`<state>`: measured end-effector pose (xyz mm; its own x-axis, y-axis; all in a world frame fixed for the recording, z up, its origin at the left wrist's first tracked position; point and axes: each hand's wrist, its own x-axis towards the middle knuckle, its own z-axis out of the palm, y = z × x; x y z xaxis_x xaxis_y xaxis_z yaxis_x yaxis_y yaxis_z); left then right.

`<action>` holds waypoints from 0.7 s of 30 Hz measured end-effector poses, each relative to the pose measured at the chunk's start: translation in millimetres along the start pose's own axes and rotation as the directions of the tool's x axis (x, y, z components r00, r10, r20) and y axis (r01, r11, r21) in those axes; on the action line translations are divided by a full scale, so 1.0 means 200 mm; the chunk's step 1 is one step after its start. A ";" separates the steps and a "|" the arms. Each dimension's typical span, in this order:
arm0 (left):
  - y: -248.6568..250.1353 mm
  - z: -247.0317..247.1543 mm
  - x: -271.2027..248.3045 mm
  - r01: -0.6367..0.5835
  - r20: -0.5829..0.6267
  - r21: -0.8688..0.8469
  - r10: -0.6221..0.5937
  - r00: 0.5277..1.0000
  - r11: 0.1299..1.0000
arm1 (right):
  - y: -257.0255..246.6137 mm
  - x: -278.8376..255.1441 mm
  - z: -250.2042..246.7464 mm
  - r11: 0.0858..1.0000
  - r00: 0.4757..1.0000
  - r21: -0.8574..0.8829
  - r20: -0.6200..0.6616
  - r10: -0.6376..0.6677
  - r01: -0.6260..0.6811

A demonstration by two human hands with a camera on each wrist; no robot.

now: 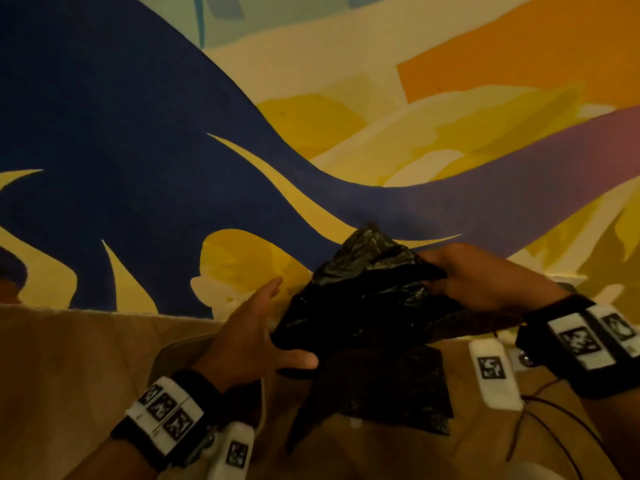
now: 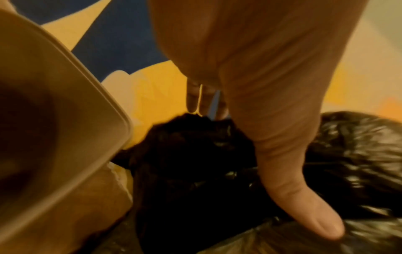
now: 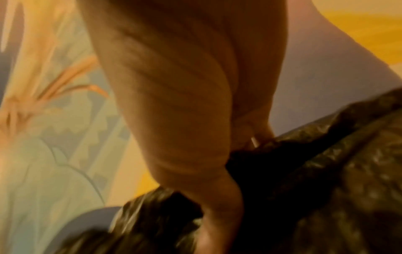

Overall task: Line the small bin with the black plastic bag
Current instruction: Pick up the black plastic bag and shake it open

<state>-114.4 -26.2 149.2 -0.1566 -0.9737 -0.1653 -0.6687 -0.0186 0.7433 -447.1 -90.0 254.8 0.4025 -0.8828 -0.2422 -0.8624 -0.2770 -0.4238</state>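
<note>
In the head view a crumpled black plastic bag (image 1: 363,299) is held up in front of a painted wall, its lower part hanging down. My right hand (image 1: 446,275) grips the bag's upper right edge; the right wrist view shows its thumb and fingers (image 3: 245,141) pinching the plastic (image 3: 326,171). At the bag's left side my left hand (image 1: 277,323) is spread flat, fingers straight and thumb stretched under the bag. The left wrist view shows that thumb (image 2: 304,197) lying over the bag (image 2: 195,163). The small beige bin (image 2: 65,120) stands at the left, its rim (image 1: 183,342) just behind my left wrist.
A wall (image 1: 138,133) painted in blue, yellow and orange shapes rises straight ahead. Below it runs a brown surface (image 1: 69,358). Thin dark cables (image 1: 554,420) trail by my right wrist.
</note>
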 end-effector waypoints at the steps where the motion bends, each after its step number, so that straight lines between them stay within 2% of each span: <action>1: 0.05 0.01 0.02 -0.050 0.018 -0.027 0.050 0.999 0.998 | -0.03 -0.04 -0.05 0.998 0.999 0.056 0.016 -0.034 0.033; 2: 0.10 0.01 0.04 -0.093 0.040 -0.066 0.096 0.995 0.993 | -0.06 -0.07 -0.09 0.992 0.998 0.109 0.018 -0.063 0.061; 4: 0.18 -0.01 0.08 -0.099 0.039 -0.144 0.105 0.994 0.985 | -0.12 -0.13 -0.16 0.983 0.996 0.162 -0.014 -0.083 0.084; 7: 0.28 -0.12 0.10 -0.119 -0.039 -0.191 0.114 0.993 0.974 | -0.11 -0.19 -0.27 0.978 0.986 0.205 -0.166 -0.004 0.039; 9: 0.35 -0.26 0.09 -0.161 -0.057 -0.150 0.154 0.986 0.976 | -0.06 -0.22 -0.33 0.955 0.962 0.295 -0.268 0.055 0.027; 12: 0.44 -0.50 0.07 -0.159 0.070 -0.018 0.160 0.985 0.987 | -0.03 -0.24 -0.41 0.911 0.906 0.406 -0.407 0.115 0.067; 14: 0.48 -0.64 0.06 -0.150 0.145 0.088 0.137 0.980 0.985 | -0.05 -0.25 -0.44 0.878 0.893 0.469 -0.431 0.134 0.095; 15: 0.50 -0.70 0.05 -0.145 0.140 0.097 0.131 0.981 0.985 | -0.06 -0.25 -0.44 0.863 0.890 0.491 -0.438 0.127 0.119; 16: 0.52 -0.76 0.03 -0.145 0.103 0.082 0.136 0.985 0.986 | -0.08 -0.25 -0.44 0.846 0.886 0.513 -0.449 0.117 0.148; 19: 0.59 -0.88 0.01 -0.145 -0.155 -0.061 0.134 0.979 0.988 | -0.08 -0.24 -0.45 0.831 0.859 0.518 -0.501 0.101 0.205; 21: 0.64 -0.94 0.00 -0.155 -0.204 -0.045 0.143 0.969 0.987 | -0.10 -0.25 -0.46 0.839 0.833 0.500 -0.542 0.109 0.215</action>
<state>-64.1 -71.4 366.2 -0.0993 -0.9920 0.0784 -0.6029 0.1227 0.7883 -477.6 -75.0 355.5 0.0749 -0.9715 0.2248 -0.4827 -0.2326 -0.8443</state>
